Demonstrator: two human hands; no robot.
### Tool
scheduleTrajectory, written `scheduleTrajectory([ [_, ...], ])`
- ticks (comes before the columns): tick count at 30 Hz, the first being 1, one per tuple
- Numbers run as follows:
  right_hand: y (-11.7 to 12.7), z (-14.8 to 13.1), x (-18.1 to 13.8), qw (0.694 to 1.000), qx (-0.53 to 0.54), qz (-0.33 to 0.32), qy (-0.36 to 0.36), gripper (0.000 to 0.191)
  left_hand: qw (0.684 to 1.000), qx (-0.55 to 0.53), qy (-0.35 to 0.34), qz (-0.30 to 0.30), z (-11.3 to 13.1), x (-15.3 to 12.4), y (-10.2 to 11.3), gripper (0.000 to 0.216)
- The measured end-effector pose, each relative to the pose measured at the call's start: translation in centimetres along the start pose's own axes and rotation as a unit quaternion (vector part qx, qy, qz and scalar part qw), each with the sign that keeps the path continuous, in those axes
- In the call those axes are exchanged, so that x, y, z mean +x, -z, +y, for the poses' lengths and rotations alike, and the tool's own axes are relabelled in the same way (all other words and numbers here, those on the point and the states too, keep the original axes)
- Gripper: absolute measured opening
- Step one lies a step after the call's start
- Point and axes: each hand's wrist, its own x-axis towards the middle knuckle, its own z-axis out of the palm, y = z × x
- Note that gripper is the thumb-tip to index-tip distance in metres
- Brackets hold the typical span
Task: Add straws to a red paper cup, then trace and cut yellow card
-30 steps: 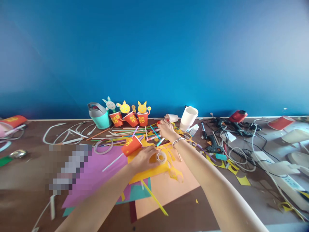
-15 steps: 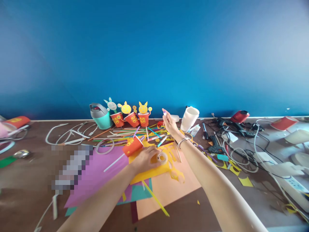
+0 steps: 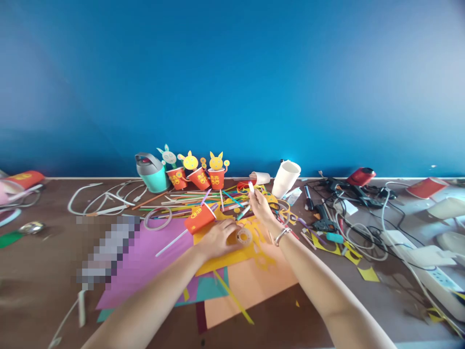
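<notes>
My left hand [image 3: 218, 237] lies with its fingers curled round a roll of clear tape [image 3: 244, 236], which rests on a sheet of yellow paper [image 3: 214, 259] with cut-out gaps. Pinched upright in my right hand [image 3: 262, 207] is a small white marker [image 3: 251, 187] with a purple end. This hand is above the right part of the yellow sheet. Just behind my left hand, a red paper cup [image 3: 199, 219] lies tipped over, with a white stick [image 3: 171, 243] beside it. Purple paper [image 3: 145, 261] and peach paper [image 3: 269, 276] spread underneath.
Along the wall stand a teal jug [image 3: 152, 177], red cups with paper animals [image 3: 217, 178] and a white cup [image 3: 286, 178]. Coloured sticks [image 3: 185, 198] lie in front. On the right are a glue gun [image 3: 323, 219], tangled cables and a power strip [image 3: 441, 278].
My right hand has come down and nearer, bringing the marker lower towards the yellow paper. My left hand and the tape roll have stayed in place.
</notes>
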Motion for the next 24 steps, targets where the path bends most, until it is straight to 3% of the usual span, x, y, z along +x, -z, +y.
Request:
scheduleTrajectory([
  [13, 0.0, 0.3, -0.3, 1.0, -0.023, -0.011, -0.003, 0.042, 1.0, -0.013, 0.002, 0.001, 0.0, -0.1, -0.1, 0.043],
  [20, 0.8, -0.2, -0.4, 0.99, -0.111, -0.028, 0.085, 0.026, 1.0, -0.017, 0.01, -0.002, 0.1, -0.1, 0.0, 0.043],
  [24, 0.7, -0.5, 0.1, 0.954, -0.236, -0.09, 0.159, 0.027, 1.0, -0.015, 0.009, 0.002, 0.0, -0.1, 0.1, 0.044],
])
